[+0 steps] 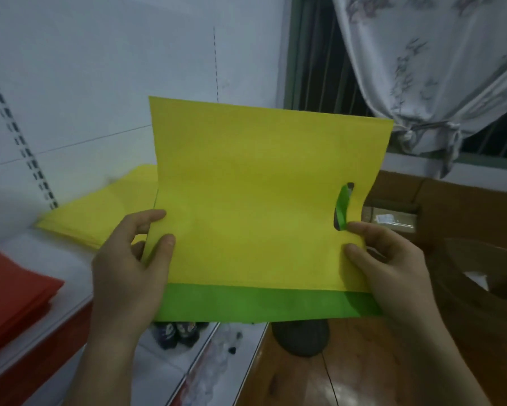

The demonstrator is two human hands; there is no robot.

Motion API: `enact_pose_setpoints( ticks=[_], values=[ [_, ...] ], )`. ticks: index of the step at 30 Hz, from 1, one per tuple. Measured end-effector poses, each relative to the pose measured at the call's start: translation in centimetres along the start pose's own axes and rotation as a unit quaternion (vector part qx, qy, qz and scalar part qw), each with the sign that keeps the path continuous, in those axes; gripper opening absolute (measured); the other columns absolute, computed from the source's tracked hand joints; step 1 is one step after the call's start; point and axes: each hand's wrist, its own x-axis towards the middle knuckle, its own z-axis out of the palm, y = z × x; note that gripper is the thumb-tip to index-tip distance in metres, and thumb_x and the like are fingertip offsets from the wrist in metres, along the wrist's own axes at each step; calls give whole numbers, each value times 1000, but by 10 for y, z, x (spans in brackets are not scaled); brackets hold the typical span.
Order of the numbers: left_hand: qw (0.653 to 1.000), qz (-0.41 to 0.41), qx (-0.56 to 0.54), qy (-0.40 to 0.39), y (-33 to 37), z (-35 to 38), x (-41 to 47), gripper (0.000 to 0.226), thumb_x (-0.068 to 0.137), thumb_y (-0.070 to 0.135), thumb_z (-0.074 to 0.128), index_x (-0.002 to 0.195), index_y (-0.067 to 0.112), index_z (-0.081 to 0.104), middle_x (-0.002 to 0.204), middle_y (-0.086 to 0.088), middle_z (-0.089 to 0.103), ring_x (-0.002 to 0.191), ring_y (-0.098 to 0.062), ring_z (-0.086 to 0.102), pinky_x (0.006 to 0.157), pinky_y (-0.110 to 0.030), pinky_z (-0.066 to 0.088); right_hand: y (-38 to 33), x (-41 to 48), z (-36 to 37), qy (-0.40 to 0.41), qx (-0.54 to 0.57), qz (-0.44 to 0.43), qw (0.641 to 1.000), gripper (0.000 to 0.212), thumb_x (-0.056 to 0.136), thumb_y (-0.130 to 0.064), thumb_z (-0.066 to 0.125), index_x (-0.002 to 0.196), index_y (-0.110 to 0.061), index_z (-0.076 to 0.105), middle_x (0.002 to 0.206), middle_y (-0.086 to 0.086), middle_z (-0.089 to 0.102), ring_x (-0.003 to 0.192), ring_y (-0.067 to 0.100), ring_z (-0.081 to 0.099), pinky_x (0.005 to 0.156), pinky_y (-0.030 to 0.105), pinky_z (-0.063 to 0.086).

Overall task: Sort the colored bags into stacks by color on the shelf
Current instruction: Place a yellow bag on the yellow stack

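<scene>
I hold a flat yellow bag [255, 194] upright in front of me, with a green bag [264, 304] behind it showing below its lower edge and through the handle cut-out. My left hand [129, 268] pinches the yellow bag's left edge. My right hand [389, 265] pinches the right edge just under the handle hole. On the white shelf [70, 259] behind lies a stack of yellow bags [100, 212], partly hidden by the held bag. A stack of red bags [9, 291] lies at the shelf's left front.
The shelf's back panel and slotted upright [21, 142] rise behind the stacks. Lower shelves [187, 361] with small items show beneath. To the right are a wooden floor [319, 376], brown cardboard boxes [466, 230], a dark round base [302, 338] and a tied curtain [428, 83].
</scene>
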Motion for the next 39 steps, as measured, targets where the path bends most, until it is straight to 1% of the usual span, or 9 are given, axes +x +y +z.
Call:
enact_pose_setpoints(
  ticks=[4, 7, 12, 15, 19, 23, 27, 33, 39],
  values=[
    [1000, -3, 17, 23, -7, 35, 40, 39, 90, 19, 70, 121, 40, 58, 107, 10, 64, 82, -3, 68, 75, -38, 58, 15, 63, 16, -15, 35, 0, 999, 30, 90, -7, 68, 115, -23, 67, 98, -22, 63, 83, -20, 60, 59, 3, 47],
    [998, -12, 30, 54, -16, 60, 68, 46, 90, 14, 69, 129, 34, 55, 105, 13, 65, 85, -2, 68, 80, -43, 58, 30, 114, 39, -36, 62, -6, 997, 31, 90, -7, 69, 113, -26, 66, 92, -23, 70, 87, -12, 64, 62, 15, 54],
    [991, -30, 76, 105, -38, 109, 111, 56, 90, 13, 69, 142, 26, 51, 110, 5, 60, 105, 7, 56, 91, -24, 43, 55, 213, 77, -74, 74, -34, 994, 37, 89, -10, 71, 119, -31, 64, 100, -15, 70, 90, -2, 67, 66, 23, 55],
    [986, -41, 83, 141, -51, 146, 142, 49, 90, 11, 69, 135, 25, 56, 109, 5, 65, 110, -5, 60, 88, -14, 42, 72, 285, 105, -99, 111, -54, 987, 41, 88, -3, 70, 118, -30, 64, 96, -11, 75, 83, 2, 70, 65, 22, 59],
    [975, -59, 117, 180, -65, 201, 183, 36, 89, 8, 68, 116, 30, 58, 101, 22, 65, 98, 10, 62, 86, -14, 47, 97, 386, 144, -170, 118, -50, 977, 40, 89, -3, 70, 123, -25, 65, 102, -5, 76, 87, 11, 73, 67, 29, 58],
    [959, -93, 179, 200, -75, 242, 228, 18, 90, 21, 70, 106, 23, 65, 102, 11, 69, 95, -2, 65, 89, -25, 49, 106, 480, 186, -241, 88, -76, 964, 26, 88, 0, 69, 104, -20, 69, 89, -9, 74, 72, 1, 69, 64, 28, 56],
    [942, -108, 233, 217, -75, 272, 264, 9, 88, 25, 70, 93, 31, 65, 91, 19, 69, 84, 0, 64, 79, -29, 52, 103, 550, 235, -294, 37, -148, 943, 30, 84, 1, 67, 101, -24, 66, 92, -10, 69, 85, 10, 68, 74, 31, 57],
    [908, -142, 323, 226, -85, 297, 297, 12, 90, 20, 69, 102, 20, 66, 90, 9, 65, 76, -11, 57, 72, -31, 43, 122, 601, 284, -322, 37, -156, 933, 30, 82, -8, 65, 97, -33, 67, 100, -9, 71, 87, 17, 70, 77, 44, 60],
    [876, -169, 382, 242, -95, 305, 312, 21, 90, 20, 68, 111, 15, 66, 94, 4, 66, 85, -22, 62, 76, -36, 45, 136, 613, 313, -355, 28, -147, 923, 29, 83, -7, 66, 99, -32, 66, 101, -9, 70, 84, 15, 69, 75, 41, 60]
  ],
)
